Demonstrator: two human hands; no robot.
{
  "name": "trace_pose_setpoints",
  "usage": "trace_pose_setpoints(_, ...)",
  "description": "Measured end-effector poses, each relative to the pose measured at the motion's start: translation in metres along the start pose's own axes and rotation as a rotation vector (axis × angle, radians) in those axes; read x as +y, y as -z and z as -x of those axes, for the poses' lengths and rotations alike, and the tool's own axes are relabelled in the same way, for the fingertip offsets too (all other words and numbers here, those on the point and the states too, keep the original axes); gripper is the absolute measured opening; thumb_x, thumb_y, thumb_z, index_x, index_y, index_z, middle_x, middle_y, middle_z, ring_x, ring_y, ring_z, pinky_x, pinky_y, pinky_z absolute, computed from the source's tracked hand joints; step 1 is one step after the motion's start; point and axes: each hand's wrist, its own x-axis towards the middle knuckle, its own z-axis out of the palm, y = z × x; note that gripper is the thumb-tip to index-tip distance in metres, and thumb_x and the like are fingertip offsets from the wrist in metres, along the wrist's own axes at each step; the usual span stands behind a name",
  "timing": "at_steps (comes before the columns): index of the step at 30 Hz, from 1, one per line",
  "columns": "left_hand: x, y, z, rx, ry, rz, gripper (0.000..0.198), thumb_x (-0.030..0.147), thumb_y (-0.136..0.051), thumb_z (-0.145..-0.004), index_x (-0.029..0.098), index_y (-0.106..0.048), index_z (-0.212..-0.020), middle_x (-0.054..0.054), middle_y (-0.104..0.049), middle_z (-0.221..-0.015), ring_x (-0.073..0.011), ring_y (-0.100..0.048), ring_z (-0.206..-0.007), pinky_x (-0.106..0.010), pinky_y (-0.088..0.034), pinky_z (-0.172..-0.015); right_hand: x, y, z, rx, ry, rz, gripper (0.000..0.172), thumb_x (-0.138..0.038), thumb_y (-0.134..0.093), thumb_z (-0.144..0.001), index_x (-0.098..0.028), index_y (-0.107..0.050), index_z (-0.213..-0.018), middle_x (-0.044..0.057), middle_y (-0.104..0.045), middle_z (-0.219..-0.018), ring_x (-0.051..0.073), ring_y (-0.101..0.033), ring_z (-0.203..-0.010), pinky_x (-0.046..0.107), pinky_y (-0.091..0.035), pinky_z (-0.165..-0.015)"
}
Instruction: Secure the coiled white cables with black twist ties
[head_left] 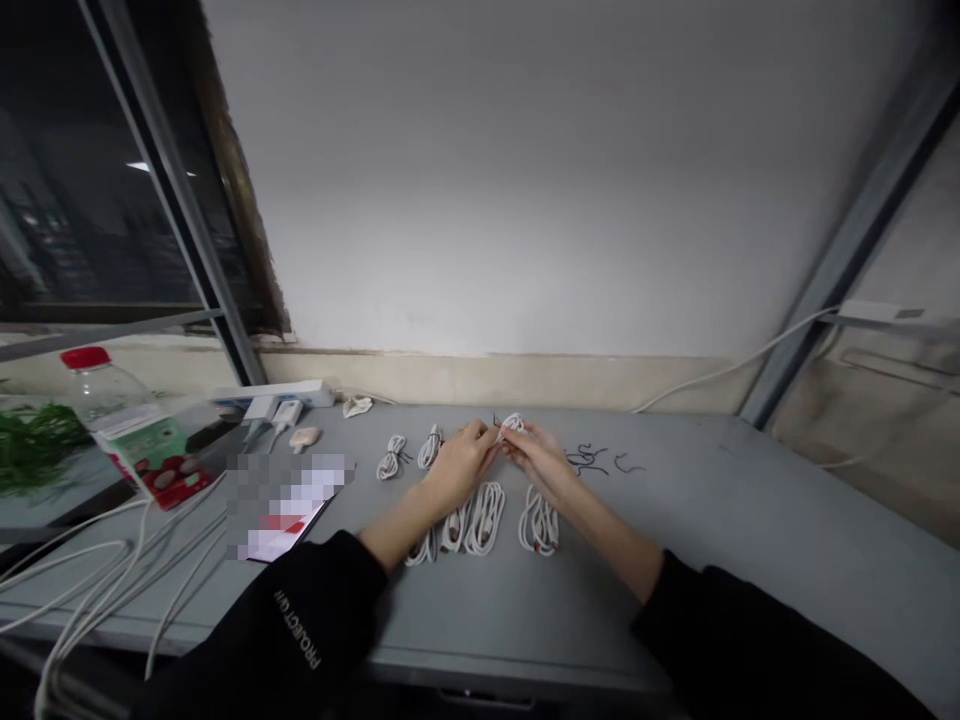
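My left hand [461, 462] and my right hand [536, 455] meet at the middle of the grey table [637, 590], with their fingertips on a small coil of white cable [511, 425]. A thin dark tie seems to stick out at the coil's far side. Several bundled white cables lie near my hands, including one [484, 518] just below my left hand and another [538, 520] below my right. Two smaller bundles [391, 458] sit to the left. Thin black twist ties [589, 460] lie loose to the right of my right hand.
A white power strip [274, 393] with plugged-in adapters lies at the table's back left. Nearby are a plastic bottle [97, 385], a printed carton [150, 460], and a pixelated flat item [285, 505]. Long loose white cables [112, 570] trail over the front left edge.
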Motion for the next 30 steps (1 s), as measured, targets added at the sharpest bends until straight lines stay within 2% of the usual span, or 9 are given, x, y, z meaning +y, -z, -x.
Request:
trace_pose_setpoints(3,0.001,0.001,0.001,-0.005,-0.032,0.080,0.033,0.033,-0.029,-0.100,0.019,-0.053,-0.120,-0.008,-0.055,-0.106,-0.0193,-0.060,-0.096,-0.033,-0.052,-0.085,-0.001,0.000,-0.002,0.069,0.036,0.038,0.050,-0.023,-0.086,-0.051,-0.020,-0.054,-0.089,-0.003,-0.070,-0.068,0.009,-0.056,-0.053,0.022,-0.043,-0.054)
trace_pose_setpoints(5,0.004,0.002,0.002,-0.008,-0.051,0.138,0.038,0.034,-0.025,-0.101,0.018,-0.053,-0.120,-0.009,-0.054,-0.107,-0.0196,-0.059,-0.097,-0.035,-0.051,-0.088,-0.003,0.000,-0.003,0.065,0.034,0.039,0.048,-0.022,-0.084,-0.053,-0.021,-0.052,-0.090,-0.002,-0.071,-0.072,0.010,-0.057,-0.054,0.022,-0.043,-0.055)
trace_pose_setpoints(10,0.008,-0.001,0.002,0.068,-0.093,0.355,0.042,0.032,-0.024,-0.101,0.014,-0.059,-0.114,-0.009,-0.056,-0.098,-0.0187,-0.058,-0.098,-0.036,-0.046,-0.095,-0.004,0.002,-0.002,0.028,0.032,0.034,0.029,-0.019,-0.077,-0.060,-0.019,-0.056,-0.081,-0.005,-0.063,-0.065,0.007,-0.052,-0.054,0.021,-0.040,-0.055)
trace_pose_setpoints(15,0.001,-0.007,0.002,0.186,-0.028,0.545,0.043,0.035,-0.029,-0.100,0.014,-0.066,-0.094,-0.007,-0.062,-0.089,-0.0167,-0.060,-0.088,-0.032,-0.046,-0.086,-0.006,0.005,-0.006,-0.028,0.000,0.036,0.012,-0.015,-0.069,-0.067,-0.018,-0.058,-0.065,-0.004,-0.058,-0.062,0.008,-0.051,-0.058,0.022,-0.040,-0.059)
trace_pose_setpoints(17,-0.002,-0.008,0.002,0.264,0.005,0.515,0.037,0.035,-0.033,-0.099,0.014,-0.064,-0.093,-0.007,-0.063,-0.088,-0.0160,-0.059,-0.083,-0.031,-0.046,-0.082,-0.009,0.006,-0.006,-0.068,-0.028,0.058,0.012,-0.015,-0.067,-0.069,-0.018,-0.058,-0.063,-0.003,-0.058,-0.061,0.009,-0.052,-0.059,0.023,-0.041,-0.060)
trace_pose_setpoints(19,-0.004,-0.008,0.001,0.315,0.005,0.421,0.026,0.034,-0.043,-0.096,0.015,-0.061,-0.102,-0.008,-0.063,-0.097,-0.0168,-0.058,-0.087,-0.032,-0.046,-0.083,-0.013,0.006,-0.005,-0.109,-0.057,0.095,0.012,-0.015,-0.066,-0.072,-0.018,-0.059,-0.063,-0.003,-0.058,-0.060,0.009,-0.052,-0.058,0.023,-0.042,-0.059)
trace_pose_setpoints(21,-0.005,-0.007,0.000,0.274,-0.052,0.321,0.024,0.032,-0.047,-0.095,0.016,-0.057,-0.110,-0.009,-0.063,-0.107,-0.0190,-0.057,-0.096,-0.034,-0.044,-0.088,-0.016,0.006,-0.003,-0.125,-0.093,0.144,0.012,-0.016,-0.066,-0.074,-0.018,-0.060,-0.063,-0.003,-0.057,-0.058,0.009,-0.050,-0.054,0.023,-0.040,-0.055)
trace_pose_setpoints(24,-0.004,-0.005,-0.002,0.156,-0.128,0.210,0.023,0.028,-0.040,-0.098,0.015,-0.057,-0.106,-0.010,-0.064,-0.103,-0.0218,-0.057,-0.100,-0.036,-0.043,-0.089,-0.018,0.007,-0.001,-0.138,-0.122,0.201,0.012,-0.018,-0.067,-0.075,-0.018,-0.061,-0.064,-0.003,-0.055,-0.056,0.008,-0.047,-0.050,0.023,-0.037,-0.050)
trace_pose_setpoints(30,-0.002,-0.010,-0.003,0.134,-0.038,0.206,0.023,0.028,-0.034,-0.099,0.016,-0.054,-0.096,-0.008,-0.063,-0.090,-0.0208,-0.057,-0.087,-0.035,-0.043,-0.082,-0.013,0.007,-0.003,-0.176,-0.114,0.166,0.007,-0.012,-0.068,-0.073,-0.016,-0.063,-0.075,-0.003,-0.060,-0.060,0.008,-0.052,-0.050,0.022,-0.040,-0.049)
